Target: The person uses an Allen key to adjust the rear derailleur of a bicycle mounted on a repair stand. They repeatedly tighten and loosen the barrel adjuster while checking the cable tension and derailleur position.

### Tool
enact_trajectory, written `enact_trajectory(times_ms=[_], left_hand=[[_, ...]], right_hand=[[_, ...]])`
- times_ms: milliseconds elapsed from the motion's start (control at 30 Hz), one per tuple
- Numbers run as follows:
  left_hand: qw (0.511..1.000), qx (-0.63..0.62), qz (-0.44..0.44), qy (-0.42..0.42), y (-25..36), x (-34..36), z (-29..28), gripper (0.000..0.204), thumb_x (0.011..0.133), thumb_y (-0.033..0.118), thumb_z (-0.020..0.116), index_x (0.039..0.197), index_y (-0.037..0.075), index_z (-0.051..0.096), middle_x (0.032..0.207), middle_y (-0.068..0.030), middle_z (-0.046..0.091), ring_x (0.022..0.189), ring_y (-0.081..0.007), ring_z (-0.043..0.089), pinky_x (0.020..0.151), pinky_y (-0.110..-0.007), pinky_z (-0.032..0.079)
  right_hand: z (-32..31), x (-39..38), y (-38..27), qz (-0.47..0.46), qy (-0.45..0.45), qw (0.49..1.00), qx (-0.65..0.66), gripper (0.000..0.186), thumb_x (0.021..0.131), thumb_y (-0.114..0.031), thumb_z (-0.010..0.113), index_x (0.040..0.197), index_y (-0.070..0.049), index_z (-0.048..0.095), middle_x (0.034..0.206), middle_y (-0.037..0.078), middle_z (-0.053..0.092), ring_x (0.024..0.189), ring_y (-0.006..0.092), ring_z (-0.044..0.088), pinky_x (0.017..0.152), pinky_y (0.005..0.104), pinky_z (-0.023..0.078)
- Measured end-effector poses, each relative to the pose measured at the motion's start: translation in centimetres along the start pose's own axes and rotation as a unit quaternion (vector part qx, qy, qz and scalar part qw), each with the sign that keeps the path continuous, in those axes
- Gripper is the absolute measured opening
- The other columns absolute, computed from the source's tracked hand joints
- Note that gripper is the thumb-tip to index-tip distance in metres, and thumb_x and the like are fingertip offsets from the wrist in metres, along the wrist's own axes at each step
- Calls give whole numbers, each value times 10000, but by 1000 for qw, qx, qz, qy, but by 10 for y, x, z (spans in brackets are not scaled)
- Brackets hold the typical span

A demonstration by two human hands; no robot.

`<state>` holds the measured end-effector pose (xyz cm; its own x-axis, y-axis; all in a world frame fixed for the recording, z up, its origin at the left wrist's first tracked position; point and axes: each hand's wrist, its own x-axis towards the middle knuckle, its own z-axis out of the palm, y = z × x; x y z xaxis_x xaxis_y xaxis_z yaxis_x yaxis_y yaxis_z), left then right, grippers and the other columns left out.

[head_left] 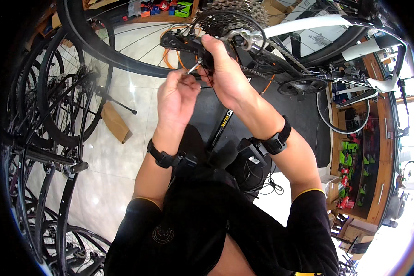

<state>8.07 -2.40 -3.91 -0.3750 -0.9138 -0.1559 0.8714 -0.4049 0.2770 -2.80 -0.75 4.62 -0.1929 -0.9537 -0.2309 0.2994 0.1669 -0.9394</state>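
Beside the cassette, found the left hand drawn narrow, thumb and fingertips pinching a slim metal tool, tip against or just beside the rear derailleur; cannot confirm engagement, owing to the small size of the detail. Found the right hand wrapped around the black derailleur body, thumb uppermost, apparently steadying the part. Located the derailleur between both hands, mounted, by all appearance, on the bicycle. Judged the work at this spot to be under way: derailleur in position, tool presented to it and not yet set down. Cannot establish the amount of tool work left, with the contact area largely screened by fingers. Next outward, noted a black cable loop curving right of the cassette, a chain running toward the crankset, a white frame tube near the chain, and the rear wheel in place. Farther out, recorded an orange cable and a black mat on the tiled floor, a brown cardboard piece near parked bicycles at left, and a wooden cabinet holding packaged goods at right.
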Motion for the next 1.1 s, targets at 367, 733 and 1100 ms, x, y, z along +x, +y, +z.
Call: enact_trajectory(times_ms=[367, 733, 1100], left_hand=[[989, 146, 21, -32, 7, 1, -3, 261, 870, 299, 649, 873, 78, 510, 742, 9, 439, 678, -118, 423, 648, -289, 375], [899, 411, 147, -46, 9, -22, 13, 313, 979, 361, 502, 1024, 52, 498, 791, -56, 561, 751, -143, 576, 831, -336, 540], [445, 875, 184, -44, 25, -75, 59, 259, 973, 216, 490, 894, -11, 588, 699, -190, 571, 606, -303, 531, 598, -390, 428]], right_hand=[[-23, -6, -7, 7, -80, 990, -113, 535, 823, -619, 588, 721, -93, 582, 649, 4, 525, 576, 97, 449, 524, 242, 340], [-125, -124, 15, -96, -120, 931, -331, 309, 865, -259, 673, 953, 30, 615, 810, 32, 611, 764, 93, 544, 673, 258, 450], [-229, -286, -25, 73, -27, 984, -160, 238, 898, -202, 628, 935, 31, 598, 774, 38, 615, 710, 108, 574, 634, 255, 473]])
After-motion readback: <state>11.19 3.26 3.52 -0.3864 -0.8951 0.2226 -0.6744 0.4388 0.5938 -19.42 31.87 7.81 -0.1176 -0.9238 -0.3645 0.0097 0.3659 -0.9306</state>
